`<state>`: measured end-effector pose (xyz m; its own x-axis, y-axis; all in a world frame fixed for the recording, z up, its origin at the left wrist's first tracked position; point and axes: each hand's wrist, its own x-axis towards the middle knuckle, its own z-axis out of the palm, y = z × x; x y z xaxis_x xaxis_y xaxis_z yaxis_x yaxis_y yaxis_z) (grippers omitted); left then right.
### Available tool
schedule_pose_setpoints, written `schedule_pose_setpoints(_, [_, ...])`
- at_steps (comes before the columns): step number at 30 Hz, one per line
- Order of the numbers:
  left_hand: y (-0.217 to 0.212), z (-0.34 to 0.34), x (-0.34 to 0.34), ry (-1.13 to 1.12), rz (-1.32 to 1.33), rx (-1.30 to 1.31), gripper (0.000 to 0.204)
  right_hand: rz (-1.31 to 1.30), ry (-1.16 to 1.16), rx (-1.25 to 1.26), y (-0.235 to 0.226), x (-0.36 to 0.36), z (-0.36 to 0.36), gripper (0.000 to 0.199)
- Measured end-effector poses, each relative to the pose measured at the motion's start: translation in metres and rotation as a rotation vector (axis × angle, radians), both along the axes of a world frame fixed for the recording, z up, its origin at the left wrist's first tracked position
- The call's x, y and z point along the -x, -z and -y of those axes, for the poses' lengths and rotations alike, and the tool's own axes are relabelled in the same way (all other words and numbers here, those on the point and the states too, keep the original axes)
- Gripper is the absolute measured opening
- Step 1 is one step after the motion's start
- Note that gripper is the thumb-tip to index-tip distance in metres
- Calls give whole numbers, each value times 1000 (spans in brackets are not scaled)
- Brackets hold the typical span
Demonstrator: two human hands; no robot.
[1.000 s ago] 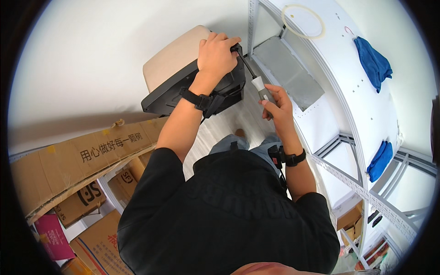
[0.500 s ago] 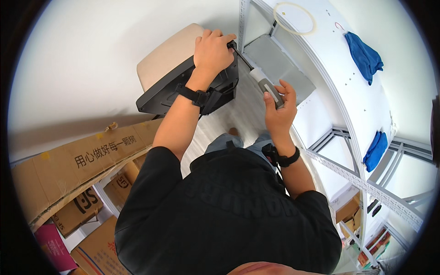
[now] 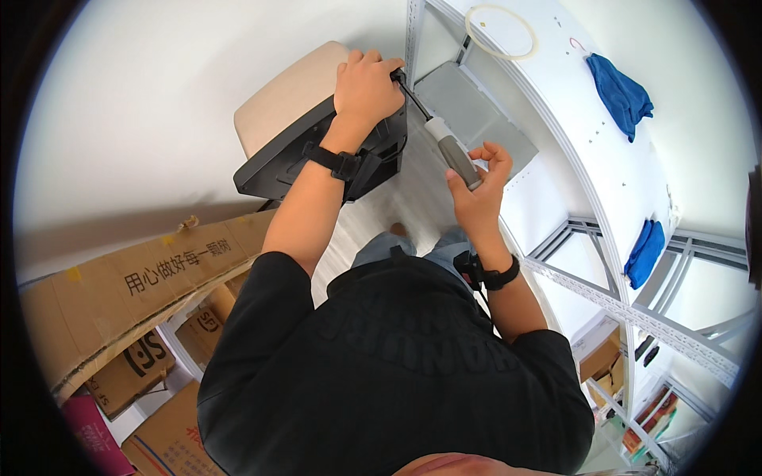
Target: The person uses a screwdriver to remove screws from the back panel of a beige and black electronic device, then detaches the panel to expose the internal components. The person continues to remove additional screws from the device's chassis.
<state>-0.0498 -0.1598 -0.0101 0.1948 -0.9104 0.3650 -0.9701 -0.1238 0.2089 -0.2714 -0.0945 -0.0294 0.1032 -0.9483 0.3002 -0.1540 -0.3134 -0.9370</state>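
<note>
A beige padded seat point(image 3: 279, 99) with a black underside point(image 3: 298, 155) stands tilted near the wall. My left hand point(image 3: 367, 94) is closed over its upper right edge, the fingertips by a black fitting at the corner. From that fitting the dark shaft of a screwdriver point(image 3: 456, 154) slants down to the right, ending in a light collar and grey handle. My right hand point(image 3: 481, 182) has its thumb and fingers loosely around the handle's end, with a couple of fingers lifted off. The shaft's tip is hidden at the fitting.
White shelving point(image 3: 583, 151) curves along the right, bearing blue cloths point(image 3: 621, 94) and a pale ring point(image 3: 502, 55). Behind the seat leans a grey panel point(image 3: 464, 107). Cardboard boxes point(image 3: 178, 262) fill the lower left, beside a magenta box point(image 3: 94, 436).
My right hand has loosened around the screwdriver handle, its fingers more spread. The view has shifted slightly; my left hand keeps its hold on the seat.
</note>
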Motion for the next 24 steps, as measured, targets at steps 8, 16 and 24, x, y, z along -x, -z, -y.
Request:
schedule_pose_setpoints(8, [7,0,-1,47,29,137,33,196,65,-473,-8,0,12,35])
schedule_pose_setpoints(16, [10,1,-3,66,28,109,32,-5,5,65,14,3,3,45])
schedule_pose_setpoints(24, [7,2,-3,62,30,113,31,-15,-56,-109,-1,5,0,51])
